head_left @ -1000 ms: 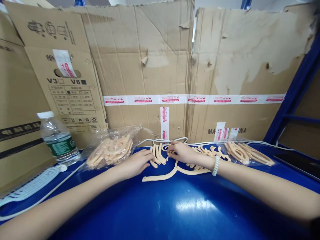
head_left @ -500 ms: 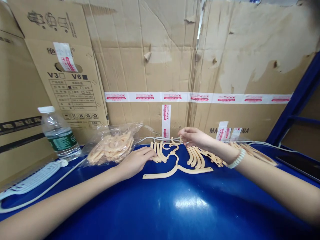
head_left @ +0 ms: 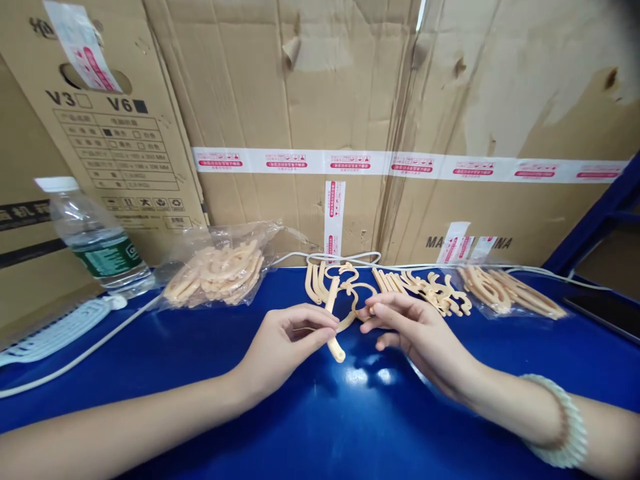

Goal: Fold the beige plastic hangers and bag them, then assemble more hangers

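Both hands hold one peach-coloured plastic hanger (head_left: pixel 334 320) just above the blue table (head_left: pixel 320 413). My left hand (head_left: pixel 287 343) pinches one of its arms between thumb and fingers. My right hand (head_left: pixel 417 330) grips its other side near the hook. Just behind them several loose curved hanger pieces (head_left: pixel 315 280) lie in a row. More peach pieces (head_left: pixel 430 290) are spread to the right of these.
A clear bag of peach parts (head_left: pixel 217 270) lies at the left, another bag (head_left: pixel 505 293) at the right. A water bottle (head_left: pixel 93 240), a white power strip (head_left: pixel 55 327) and its cable sit far left. Cardboard sheets (head_left: pixel 350 120) wall the back. A dark phone (head_left: pixel 607 310) lies far right.
Both hands have drawn back toward me and lifted the hanger that lay flat on the table. The right hand came down from the row of pieces. The camera has tilted down and closer.
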Demonstrator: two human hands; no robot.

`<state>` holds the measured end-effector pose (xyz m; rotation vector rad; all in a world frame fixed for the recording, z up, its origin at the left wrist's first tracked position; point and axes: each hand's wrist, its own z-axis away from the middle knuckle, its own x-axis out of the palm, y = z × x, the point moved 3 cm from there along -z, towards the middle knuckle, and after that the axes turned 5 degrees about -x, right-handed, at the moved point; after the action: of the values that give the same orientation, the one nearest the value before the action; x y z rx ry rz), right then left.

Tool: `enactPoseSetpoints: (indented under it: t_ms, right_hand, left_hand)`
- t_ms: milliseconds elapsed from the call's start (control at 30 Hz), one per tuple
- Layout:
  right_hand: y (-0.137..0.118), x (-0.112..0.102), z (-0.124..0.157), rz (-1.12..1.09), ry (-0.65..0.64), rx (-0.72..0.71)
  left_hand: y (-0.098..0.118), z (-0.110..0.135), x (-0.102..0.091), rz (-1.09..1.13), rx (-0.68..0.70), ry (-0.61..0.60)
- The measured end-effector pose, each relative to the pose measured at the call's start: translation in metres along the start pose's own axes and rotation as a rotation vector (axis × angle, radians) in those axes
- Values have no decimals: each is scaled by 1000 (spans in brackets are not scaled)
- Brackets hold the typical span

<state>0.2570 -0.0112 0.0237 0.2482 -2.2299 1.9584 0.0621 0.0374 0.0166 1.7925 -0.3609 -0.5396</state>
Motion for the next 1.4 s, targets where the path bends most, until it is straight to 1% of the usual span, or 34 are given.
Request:
enactPoseSetpoints:
  t_ms: [100, 233, 300, 367, 467, 567, 667, 800, 900, 1167, 1300, 1400]
  right_hand:
    - [11, 2, 3, -29, -20, 28]
    - [18, 1, 1, -86, -15, 57]
    - [19, 0, 0, -108, -10, 66]
    - [20, 1, 0, -107, -40, 86]
    - [20, 1, 0, -98, -92, 98]
    - [20, 1, 0, -99, -118, 96]
    - [20, 2, 0, -94, -179, 120]
    - [20, 5, 1, -57, -277, 136]
    - [20, 7, 1, -44, -312, 147]
    - [21, 9, 3, -19, -331, 152]
    - [22, 9, 3, 8, -335, 159]
    - [24, 9, 3, 14, -312, 144]
  left_hand:
    - [-5, 1, 0, 118, -89, 35]
    - [-2, 3, 0, 234, -79, 67]
    - [-2, 3, 1, 208, -101, 42]
    - [-4, 3, 2, 144, -128, 13]
    - [-6, 4, 1, 73, -115, 15]
    - [-8, 5, 0, 59, -112, -4]
    - [-8, 6, 1, 24, -115, -6]
    - [-5, 8, 3, 12, -83, -9]
    - [-1, 11, 5, -5, -40, -13]
    - [5, 16, 7, -208, 107, 19]
    - [7, 16, 7, -260, 131, 18]
    - [7, 16, 7, -257, 130, 10]
